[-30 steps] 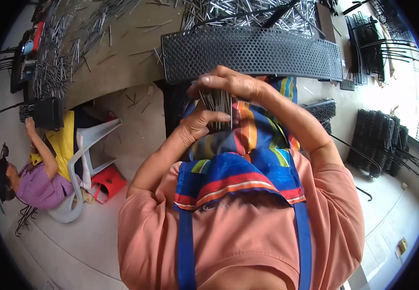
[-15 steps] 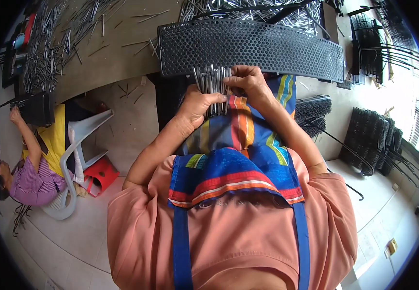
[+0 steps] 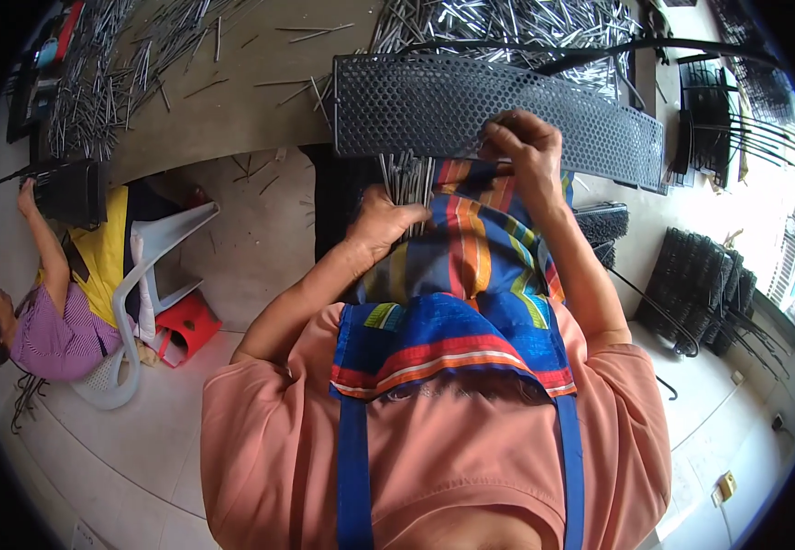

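Observation:
My left hand (image 3: 383, 223) is closed around a bundle of thin grey metal strips (image 3: 408, 174), which stand upright above the striped cloth on my lap. A long dark panel (image 3: 434, 108) full of small holes lies across in front of me at the table edge. Over its near part is my right hand (image 3: 527, 151), apart from the bundle, with thumb and fingers pinched together. What they hold, if anything, is too small to make out.
Loose metal strips lie on the brown table (image 3: 260, 64), with a big heap (image 3: 507, 27) behind the panel. Black bristly pieces (image 3: 698, 284) with long rods are stacked at right. At left a person in purple (image 3: 67, 335) sits on a grey chair (image 3: 122, 357), beside a red bag (image 3: 188, 328).
My right hand has left the top of the bundle and moved right and forward over the perforated panel. The left hand still holds the strips. The whole view has shifted slightly.

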